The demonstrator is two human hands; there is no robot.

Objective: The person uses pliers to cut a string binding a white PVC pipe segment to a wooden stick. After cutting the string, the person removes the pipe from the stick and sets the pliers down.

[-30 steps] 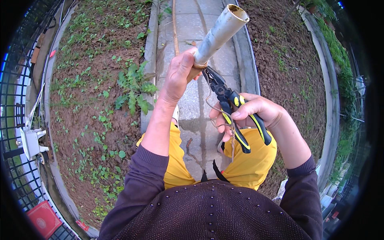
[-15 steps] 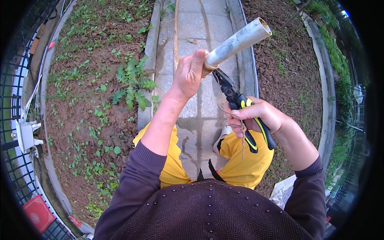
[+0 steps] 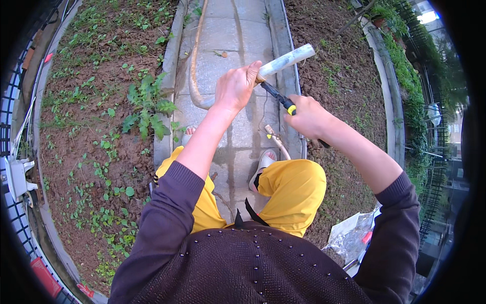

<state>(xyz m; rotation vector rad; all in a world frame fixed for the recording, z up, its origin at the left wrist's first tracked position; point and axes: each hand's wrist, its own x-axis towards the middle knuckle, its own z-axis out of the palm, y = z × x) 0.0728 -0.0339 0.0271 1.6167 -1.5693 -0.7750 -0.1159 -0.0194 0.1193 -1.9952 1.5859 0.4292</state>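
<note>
My left hand is wrapped around a pale, blue-smeared pipe near its lower end, where a brownish band shows. The pipe slants up to the right. In my right hand is a pair of pliers, black with yellow on the handles. Their jaws reach the pipe's lower end beside my left thumb; whether they grip the thin wire hanging there I cannot tell. A tan hose curves along the path and passes behind my left forearm.
A paved path with raised kerbs runs between two soil beds. Another hose piece with a yellow bit lies by my right shoe. A leafy weed grows by the left kerb. Clear plastic sheeting lies at lower right.
My right hand has turned over, its back now up, with the pliers levelled toward the pipe. The pipe is lower and less steep. The hose's bend and the other hose piece have come into view.
</note>
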